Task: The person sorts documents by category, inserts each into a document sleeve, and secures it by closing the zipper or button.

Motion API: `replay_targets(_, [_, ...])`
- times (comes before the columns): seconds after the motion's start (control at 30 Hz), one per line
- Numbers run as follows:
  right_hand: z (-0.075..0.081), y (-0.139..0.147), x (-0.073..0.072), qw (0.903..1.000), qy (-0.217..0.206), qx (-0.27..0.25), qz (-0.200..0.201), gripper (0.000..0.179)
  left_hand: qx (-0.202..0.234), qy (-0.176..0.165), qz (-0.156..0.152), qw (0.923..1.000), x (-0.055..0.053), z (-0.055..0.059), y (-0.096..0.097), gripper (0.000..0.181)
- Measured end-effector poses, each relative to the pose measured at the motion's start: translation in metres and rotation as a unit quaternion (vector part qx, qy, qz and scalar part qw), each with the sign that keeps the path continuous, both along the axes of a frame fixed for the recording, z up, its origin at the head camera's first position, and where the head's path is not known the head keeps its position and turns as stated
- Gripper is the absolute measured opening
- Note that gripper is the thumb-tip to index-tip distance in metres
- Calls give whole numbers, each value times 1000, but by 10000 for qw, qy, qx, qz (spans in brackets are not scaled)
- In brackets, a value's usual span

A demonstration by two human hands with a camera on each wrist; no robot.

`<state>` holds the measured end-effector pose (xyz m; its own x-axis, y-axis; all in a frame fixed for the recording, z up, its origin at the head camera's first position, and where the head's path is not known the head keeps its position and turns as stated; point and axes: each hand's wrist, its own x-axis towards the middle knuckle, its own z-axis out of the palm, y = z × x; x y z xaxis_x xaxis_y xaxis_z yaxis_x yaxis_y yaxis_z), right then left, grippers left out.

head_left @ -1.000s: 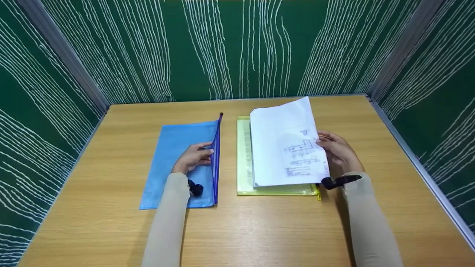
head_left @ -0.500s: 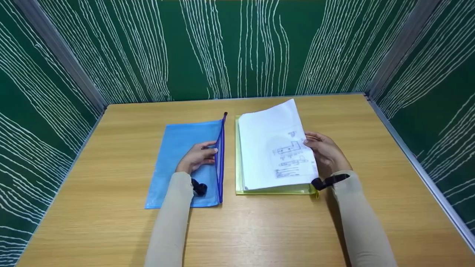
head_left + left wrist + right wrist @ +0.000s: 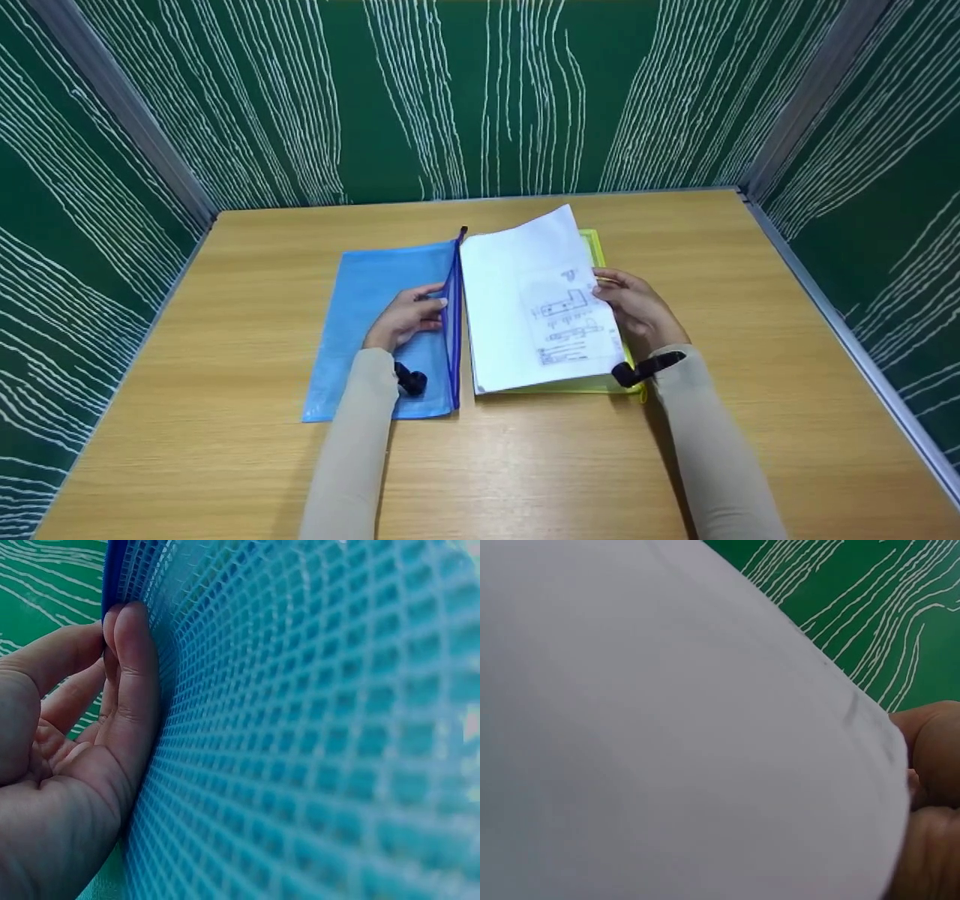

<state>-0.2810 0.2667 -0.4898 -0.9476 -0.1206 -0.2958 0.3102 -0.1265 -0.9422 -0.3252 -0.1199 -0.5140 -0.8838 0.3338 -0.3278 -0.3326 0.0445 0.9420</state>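
Two hands, one blue pouch, one sheaf of paper and one yellow folder are what I log from my remote post. Item: rectangular translucent blue mesh-plastic pouch (image 3: 375, 277), flat at centre left of the head frame, its purple-blue zip edge (image 3: 457, 337) facing right and slightly parted. Item: left hand (image 3: 409, 316), over that pouch, thumb and fingers together, pinching the zip edge, as my left wrist view confirms. Item: sheaf of white paper sheets (image 3: 517, 300), printed with line drawings, at frame centre, tilted, its left edge just beside the zip; whether they touch I cannot tell. Item: right hand (image 3: 637, 307), right of centre, clamped on the sheaf's right edge, thumb above. Item: translucent yellow folder (image 3: 570, 386), partly hidden beneath the sheaf. Support: light wood-grain table (image 3: 525, 472). Surround: dark green panels (image 3: 525, 97) with wavy white lines, across the upper frame.
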Motion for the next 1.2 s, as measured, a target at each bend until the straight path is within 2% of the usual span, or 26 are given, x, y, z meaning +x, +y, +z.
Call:
replay_targets(0.2, [-2, -3, 0, 9999, 1, -51, 101, 50, 36, -17, 0, 10000, 0, -1, 1, 50])
replay_targets(0.43, [-3, -3, 2, 9997, -14, 140, 201, 50, 69, -41, 10, 10000, 1, -1, 1, 52])
replay_targets(0.67, [-4, -6, 1, 9998, -82, -57, 144, 51, 63, -34, 43, 10000, 1, 0, 2, 53])
replay_targets(0.9, [-3, -5, 1, 9997, -125, -9, 185, 53, 60, -102, 59, 9999, 1, 0, 2, 53])
replay_targets(1.2, [0, -9, 1, 9996, -127, -243, 89, 46, -67, -19, -20, 10000, 0, 1, 3, 52])
